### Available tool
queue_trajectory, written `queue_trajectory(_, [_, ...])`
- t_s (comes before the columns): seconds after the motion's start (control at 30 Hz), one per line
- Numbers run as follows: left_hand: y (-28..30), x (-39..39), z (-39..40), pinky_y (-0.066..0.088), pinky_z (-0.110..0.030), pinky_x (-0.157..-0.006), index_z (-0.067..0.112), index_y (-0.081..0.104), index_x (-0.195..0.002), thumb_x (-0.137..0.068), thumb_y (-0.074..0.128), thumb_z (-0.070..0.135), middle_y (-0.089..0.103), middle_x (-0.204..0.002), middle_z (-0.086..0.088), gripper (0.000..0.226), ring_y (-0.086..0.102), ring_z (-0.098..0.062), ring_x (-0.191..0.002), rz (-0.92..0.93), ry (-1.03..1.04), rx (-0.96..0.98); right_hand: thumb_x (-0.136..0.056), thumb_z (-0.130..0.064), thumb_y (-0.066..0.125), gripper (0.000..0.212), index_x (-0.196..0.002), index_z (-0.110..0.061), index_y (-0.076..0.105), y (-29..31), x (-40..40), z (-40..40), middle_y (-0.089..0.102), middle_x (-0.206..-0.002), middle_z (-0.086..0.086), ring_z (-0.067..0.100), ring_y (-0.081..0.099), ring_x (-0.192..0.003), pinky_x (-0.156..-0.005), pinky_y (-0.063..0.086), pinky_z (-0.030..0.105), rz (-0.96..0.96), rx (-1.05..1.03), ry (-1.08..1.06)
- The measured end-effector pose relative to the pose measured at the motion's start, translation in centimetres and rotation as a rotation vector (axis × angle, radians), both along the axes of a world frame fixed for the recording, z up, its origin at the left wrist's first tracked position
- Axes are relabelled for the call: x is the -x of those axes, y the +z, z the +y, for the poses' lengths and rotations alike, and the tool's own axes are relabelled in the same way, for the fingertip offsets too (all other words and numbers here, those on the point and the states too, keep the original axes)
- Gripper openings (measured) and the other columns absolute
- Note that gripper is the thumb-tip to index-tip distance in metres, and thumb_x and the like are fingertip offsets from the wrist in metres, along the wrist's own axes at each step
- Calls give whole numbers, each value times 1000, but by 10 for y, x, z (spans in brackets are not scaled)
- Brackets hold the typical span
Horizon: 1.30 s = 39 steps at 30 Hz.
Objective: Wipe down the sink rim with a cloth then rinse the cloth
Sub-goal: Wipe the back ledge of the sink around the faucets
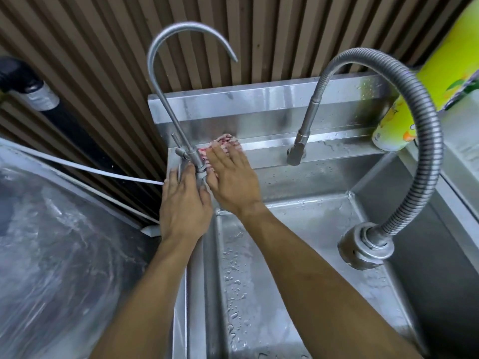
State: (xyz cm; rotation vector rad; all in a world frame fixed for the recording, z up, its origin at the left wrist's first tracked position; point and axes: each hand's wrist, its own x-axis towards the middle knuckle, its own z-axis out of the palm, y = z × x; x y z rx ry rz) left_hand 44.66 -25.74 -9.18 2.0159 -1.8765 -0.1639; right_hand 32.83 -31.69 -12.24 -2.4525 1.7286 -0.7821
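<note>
A pink-and-white patterned cloth (pixel 225 143) lies on the back rim (pixel 337 149) of the steel sink, beside the base of the thin gooseneck tap (pixel 181 141). My right hand (pixel 230 177) presses flat on the cloth with straight fingers. My left hand (pixel 184 203) lies on the rim's back left corner, fingers extended against the tap's base. Most of the cloth is hidden under my right hand.
A flexible ribbed hose tap (pixel 414 125) arches over the wet basin (pixel 298 255), its spray head (pixel 363 244) hanging at the right. A green-yellow container (pixel 394 130) stands at the back right. Clear plastic sheeting (pixel 57 242) covers the surface at left. Slatted wall behind.
</note>
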Motion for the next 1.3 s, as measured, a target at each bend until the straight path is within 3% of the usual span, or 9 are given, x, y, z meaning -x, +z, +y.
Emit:
queue_trajectory(0.1, [-5, -3, 3, 16, -46, -124, 5, 35, -154, -99, 48, 23, 38, -160, -14, 59, 24, -38, -150, -93, -49, -50, -102, -34, 36, 52, -145, -15, 59, -5, 42, -3, 58, -149, 6, 35, 47, -142, -122, 33, 49, -41, 56, -130])
queue_trajectory(0.3, [11, 14, 0, 40, -40, -101, 8, 60, -128, -90, 51, 10, 60, -121, -12, 40, 52, -33, -113, 23, -270, 269, -104, -35, 32, 54, -146, -12, 57, -7, 72, 7, 58, -149, 7, 37, 47, -142, -117, 35, 49, -20, 29, -189])
queue_trajectory(0.43, [15, 34, -43, 15, -38, -125, 11, 27, -158, -103, 36, 25, 31, -162, -6, 57, 21, -23, -152, -114, -469, -1, -106, -31, 39, 47, -145, -13, 57, -15, 102, 12, 60, -147, 4, 34, 48, -141, -112, 42, 46, 33, 111, -29])
queue_trajectory(0.53, [-1, 27, -56, -9, -35, -126, 17, -2, -163, -107, 16, 41, -6, -171, 0, 64, -13, -14, -156, -325, -590, -151, -106, -30, 39, 46, -146, -12, 55, -17, 111, 15, 59, -147, 6, 33, 49, -141, -108, 46, 46, 49, 139, -6])
queue_trajectory(0.8, [-5, 25, -52, -16, -30, -123, 20, -12, -161, -108, 28, 35, -20, -168, 5, 68, -21, -12, -153, -375, -564, -128, -106, -27, 42, 45, -144, -10, 57, -19, 118, 17, 61, -145, 9, 32, 50, -141, -109, 48, 47, 73, 171, 51])
queue_trajectory(1.0, [-15, 25, -53, 0, -44, -127, 17, -11, -162, -94, 55, 31, -25, -167, -5, 96, -21, -26, -154, -459, -521, -79, -102, -28, 45, 34, -125, -18, 69, -5, 124, 48, 69, -129, -6, 18, 66, -120, -97, 55, 28, -418, -17, -4])
queue_trajectory(1.1, [-15, 25, -57, -1, -42, -127, 19, -15, -161, -93, 56, 29, -26, -167, -5, 99, -21, -24, -154, -454, -523, -97, -107, -23, 41, 30, -92, -22, 67, 1, 136, 77, 70, -73, -24, 6, 67, -62, -59, 53, 19, -1011, -175, -456])
queue_trajectory(1.17, [-15, 25, -60, -4, -39, -127, 20, -13, -162, -93, 58, 28, -24, -167, -3, 99, -20, -23, -155, -434, -533, -90, -110, -18, 37, 37, -80, -22, 58, 5, 167, 78, 63, -52, -19, 6, 60, -53, -55, 49, 24, -1321, -251, -750])
queue_trajectory(1.3, [-17, 24, -60, -2, -40, -127, 21, -12, -162, -91, 59, 30, -24, -168, -3, 101, -20, -23, -155, -440, -527, -107, -103, -28, 38, 39, -108, -5, 69, 38, 208, 47, 71, -91, -2, 6, 67, -79, -78, 56, 26, -1341, 83, -685])
